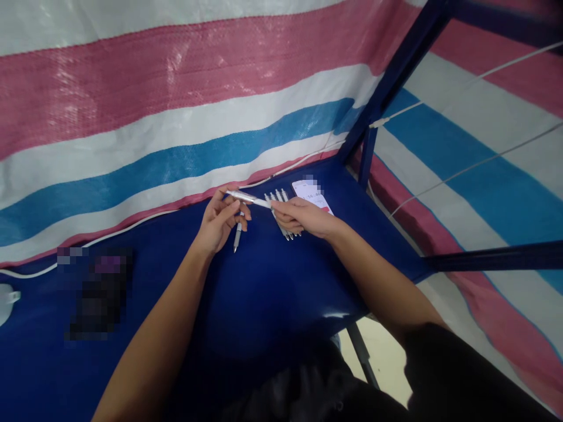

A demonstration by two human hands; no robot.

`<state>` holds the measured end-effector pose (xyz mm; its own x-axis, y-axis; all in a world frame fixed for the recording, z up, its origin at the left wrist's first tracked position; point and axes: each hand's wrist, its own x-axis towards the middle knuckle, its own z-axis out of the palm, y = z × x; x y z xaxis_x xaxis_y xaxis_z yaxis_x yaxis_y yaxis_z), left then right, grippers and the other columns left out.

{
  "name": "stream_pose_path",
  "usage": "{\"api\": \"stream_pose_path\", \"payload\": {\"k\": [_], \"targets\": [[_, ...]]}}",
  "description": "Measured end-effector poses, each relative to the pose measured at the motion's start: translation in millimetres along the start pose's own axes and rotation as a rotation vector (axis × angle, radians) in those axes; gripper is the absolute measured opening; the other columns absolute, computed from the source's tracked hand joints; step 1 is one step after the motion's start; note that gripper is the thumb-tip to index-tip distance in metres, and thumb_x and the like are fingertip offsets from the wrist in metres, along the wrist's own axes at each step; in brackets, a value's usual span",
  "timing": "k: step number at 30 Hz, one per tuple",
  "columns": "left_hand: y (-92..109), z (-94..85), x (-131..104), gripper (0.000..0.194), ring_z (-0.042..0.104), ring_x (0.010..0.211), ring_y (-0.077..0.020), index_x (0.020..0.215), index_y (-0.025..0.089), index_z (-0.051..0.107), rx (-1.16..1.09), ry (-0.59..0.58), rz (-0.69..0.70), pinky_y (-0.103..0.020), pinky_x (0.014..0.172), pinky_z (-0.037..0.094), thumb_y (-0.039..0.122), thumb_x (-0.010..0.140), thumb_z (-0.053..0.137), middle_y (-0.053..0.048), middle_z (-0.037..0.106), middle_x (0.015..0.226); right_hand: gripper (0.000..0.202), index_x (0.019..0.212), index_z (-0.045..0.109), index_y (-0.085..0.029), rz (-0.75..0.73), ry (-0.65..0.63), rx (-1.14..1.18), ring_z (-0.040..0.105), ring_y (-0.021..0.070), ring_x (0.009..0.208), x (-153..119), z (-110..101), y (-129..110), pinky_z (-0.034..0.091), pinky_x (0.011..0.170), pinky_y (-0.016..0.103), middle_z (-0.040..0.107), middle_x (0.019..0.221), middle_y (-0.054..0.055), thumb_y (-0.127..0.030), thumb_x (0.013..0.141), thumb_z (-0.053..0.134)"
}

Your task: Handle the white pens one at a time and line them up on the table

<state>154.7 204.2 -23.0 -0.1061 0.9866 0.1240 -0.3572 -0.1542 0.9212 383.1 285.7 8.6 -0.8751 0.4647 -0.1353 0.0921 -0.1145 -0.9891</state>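
A slim pen bridges the space between left hand and right hand, each pinching one end; it looks white with a silvery section.

I watch through a single head-worn camera, facing forward and down onto the worktop. It sits back and above, so the left hand and the right hand appear small around mid-frame. The worktop slants across the picture, and a striped sheet fills the upper left.
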Motion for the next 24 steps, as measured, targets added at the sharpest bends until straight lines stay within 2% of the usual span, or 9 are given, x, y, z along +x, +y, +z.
{"api": "stream_pose_path", "payload": {"k": [3, 6, 9, 12, 15, 19, 22, 24], "targets": [[-1, -0.9, -1, 0.039, 0.072, 0.067, -0.0169, 0.118, 0.029, 0.075, 0.064, -0.027, 0.005, -0.024, 0.046, 0.056, 0.048, 0.088, 0.091, -0.003, 0.074, 0.086, 0.066, 0.064, 0.031, -0.026, 0.054, -0.13, 0.092, 0.021, 0.0093, 0.049, -2, -7, 1, 0.016, 0.046, 0.029, 0.024, 0.056, -0.009, -0.071, 0.107, 0.055], [-2, -1.0, -2, 0.032, 0.076, 0.07, -0.0184, 0.109, 0.025, 0.081, 0.199, -0.067, 0.029, -0.027, 0.055, 0.062, 0.05, 0.09, 0.089, -0.006, 0.078, 0.085, 0.067, 0.065, 0.028, -0.027, 0.067, -0.156, 0.02, 0.021, 0.0099, 0.049, -3, -13, 4, 0.018, 0.047, 0.029, 0.021, 0.057, -0.009, -0.074, 0.109, 0.049], [-2, 0.8, -3, 0.031, 0.076, 0.063, -0.0173, 0.101, 0.02, 0.083, 0.298, -0.024, 0.048, -0.028, 0.06, 0.065, 0.048, 0.091, 0.089, -0.009, 0.082, 0.081, 0.066, 0.065, 0.03, -0.027, -0.013, -0.077, -0.274, 0.027, 0.0112, 0.052, -5, -17, 6, 0.026, 0.052, 0.03, 0.025, 0.058, -0.008, -0.073, 0.11, 0.045], [-4, 4.3, -4, 0.034, 0.075, 0.058, -0.0193, 0.088, 0.018, 0.079, 0.316, 0.039, 0.033, -0.03, 0.056, 0.065, 0.051, 0.092, 0.087, -0.011, 0.082, 0.076, 0.059, 0.069, 0.044, -0.024, -0.16, 0.039, -0.704, 0.042, 0.0149, 0.061, -8, -19, 4, 0.032, 0.064, 0.032, 0.043, 0.063, -0.003, -0.065, 0.111, 0.05], [-8, 6.9, -4, 0.039, 0.076, 0.057, -0.0194, 0.084, 0.017, 0.077, 0.329, 0.079, 0.044, -0.03, 0.056, 0.065, 0.054, 0.092, 0.087, -0.011, 0.082, 0.076, 0.047, 0.078, 0.052, -0.023, -0.241, 0.187, -0.917, 0.051, 0.0189, 0.075, -10, -19, 0, 0.033, 0.07, 0.033, 0.056, 0.077, 0.002, -0.057, 0.109, 0.058], [-14, 6.7, -4, 0.042, 0.075, 0.056, -0.0179, 0.086, 0.015, 0.078, 0.305, 0.144, 0.057, -0.028, 0.056, 0.065, 0.056, 0.09, 0.088, -0.01, 0.081, 0.074, 0.039, 0.084, 0.054, -0.023, -0.225, 0.249, -0.84, 0.054, 0.0191, 0.076, -12, -20, -1, 0.037, 0.074, 0.032, 0.06, 0.081, 0.002, -0.047, 0.114, 0.05], [-18, 4.9, -4, 0.041, 0.075, 0.057, -0.0167, 0.086, 0.016, 0.078, 0.28, 0.17, 0.05, -0.027, 0.057, 0.064, 0.055, 0.089, 0.089, -0.009, 0.082, 0.075, 0.027, 0.099, 0.056, -0.023, -0.259, 0.308, -0.747, 0.054, 0.0178, 0.074, -12, -21, 3, 0.039, 0.074, 0.032, 0.065, 0.09, 0.002, -0.047, 0.107, 0.064], [-20, 4.0, -4, 0.042, 0.075, 0.057, -0.0165, 0.086, 0.016, 0.077, 0.259, 0.194, 0.057, -0.027, 0.057, 0.064, 0.056, 0.089, 0.089, -0.009, 0.082, 0.075, 0.031, 0.102, 0.057, -0.022, -0.254, 0.332, -0.703, 0.056, 0.0178, 0.074, -11, -21, 5, 0.04, 0.073, 0.032, 0.067, 0.093, 0.003, -0.052, 0.105, 0.065]]}}
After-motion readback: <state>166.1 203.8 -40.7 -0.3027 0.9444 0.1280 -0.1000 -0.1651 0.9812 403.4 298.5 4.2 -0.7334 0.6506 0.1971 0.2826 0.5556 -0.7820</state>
